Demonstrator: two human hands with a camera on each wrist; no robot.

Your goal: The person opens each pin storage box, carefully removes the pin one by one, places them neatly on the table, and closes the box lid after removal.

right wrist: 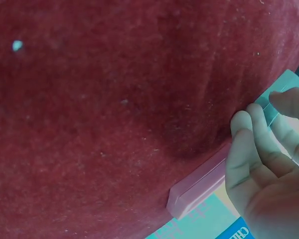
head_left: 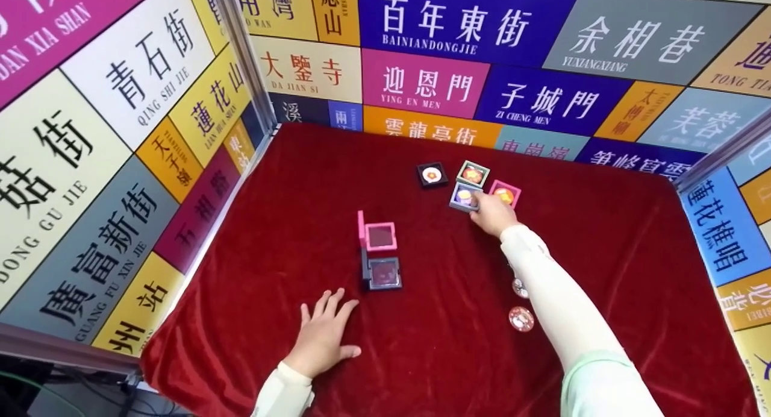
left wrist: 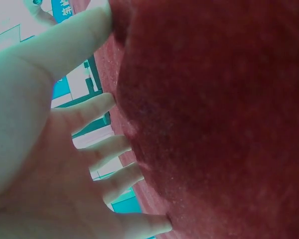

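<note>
My right hand (head_left: 495,214) reaches to the far side of the red cloth and pinches the right edge of a small grey square box (head_left: 462,197) with a round, bright piece inside. In the right wrist view its fingers (right wrist: 241,149) are curled at the box. Against the grey box stands a green box (head_left: 473,173); a pink box (head_left: 505,194) is just right of the hand, partly covered by it. Farther left sits a black box (head_left: 431,175) with a white flower disc. My left hand (head_left: 320,340) lies on the cloth, fingers spread, holding nothing.
Nearer the middle stand a pink box (head_left: 380,236) and a dark grey box (head_left: 384,273), lids raised on their left sides. Beside the right forearm lie two round patterned discs (head_left: 521,319), one partly hidden. Panels with printed signs (head_left: 446,19) enclose the red cloth (head_left: 433,357).
</note>
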